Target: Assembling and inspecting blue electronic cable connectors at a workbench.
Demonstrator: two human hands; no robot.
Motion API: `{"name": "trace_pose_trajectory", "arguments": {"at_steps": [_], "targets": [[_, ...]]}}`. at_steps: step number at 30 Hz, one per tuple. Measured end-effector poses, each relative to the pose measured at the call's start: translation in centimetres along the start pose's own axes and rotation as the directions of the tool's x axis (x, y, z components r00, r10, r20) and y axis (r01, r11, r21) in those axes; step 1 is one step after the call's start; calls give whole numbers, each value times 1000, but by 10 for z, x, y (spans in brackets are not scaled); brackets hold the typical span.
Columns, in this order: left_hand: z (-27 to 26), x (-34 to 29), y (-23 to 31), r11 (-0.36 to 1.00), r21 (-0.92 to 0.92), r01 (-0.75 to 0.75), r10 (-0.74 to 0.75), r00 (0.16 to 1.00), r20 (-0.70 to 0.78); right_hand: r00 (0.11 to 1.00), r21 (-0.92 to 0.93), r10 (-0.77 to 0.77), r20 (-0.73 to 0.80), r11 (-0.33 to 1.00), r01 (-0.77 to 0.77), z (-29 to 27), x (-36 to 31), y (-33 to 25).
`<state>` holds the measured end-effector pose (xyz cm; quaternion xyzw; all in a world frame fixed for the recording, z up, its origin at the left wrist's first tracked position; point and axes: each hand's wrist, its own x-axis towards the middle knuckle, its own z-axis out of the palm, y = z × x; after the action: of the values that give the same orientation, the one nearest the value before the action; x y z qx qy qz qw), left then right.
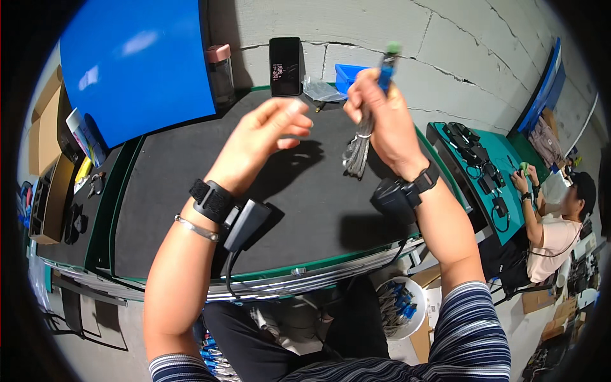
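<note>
My right hand (391, 121) is closed round a grey cable (356, 155), coiled and tied into a bundle that hangs below the fingers. Its blue connector (386, 71) sticks up above the fist, with a blurred green tip. To the left, my left hand (270, 124) hovers over the black mat (191, 191), holding nothing; its fingers are half bent and apart from the thumb. Both wrists wear black straps with small dark boxes and leads.
At the back stand a phone (285, 67), a pink-lidded bottle (220, 70), a clear plastic bag (323, 89) and a blue bin (347, 76). A white bucket (418, 318) below holds similar cables. Right, a co-worker (554, 235) sits at a green-topped bench (468, 169) with black adapters.
</note>
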<state>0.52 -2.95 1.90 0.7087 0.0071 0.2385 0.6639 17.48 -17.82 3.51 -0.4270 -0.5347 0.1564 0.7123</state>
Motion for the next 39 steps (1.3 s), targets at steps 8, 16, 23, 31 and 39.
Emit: {"name": "trace_pose_trajectory", "arguments": {"at_steps": [8, 16, 23, 31, 39], "targets": [[31, 3, -27, 979, 173, 105, -180, 846, 502, 957, 607, 286, 49, 753, -256, 9, -2, 21], [14, 1, -19, 860, 510, 32, -106, 987, 117, 917, 278, 392, 74, 875, -396, 12, -10, 24], [14, -3, -21, 953, 166, 255, -282, 944, 169, 926, 116, 376, 31, 919, -377, 14, -12, 28], [8, -10, -2, 934, 326, 147, -303, 810, 502, 897, 160, 367, 246, 897, -411, 10, -12, 17], [11, -6, -18, 892, 402, 208, -312, 926, 213, 929, -99, 350, 119, 935, -340, 10, -11, 23]]}}
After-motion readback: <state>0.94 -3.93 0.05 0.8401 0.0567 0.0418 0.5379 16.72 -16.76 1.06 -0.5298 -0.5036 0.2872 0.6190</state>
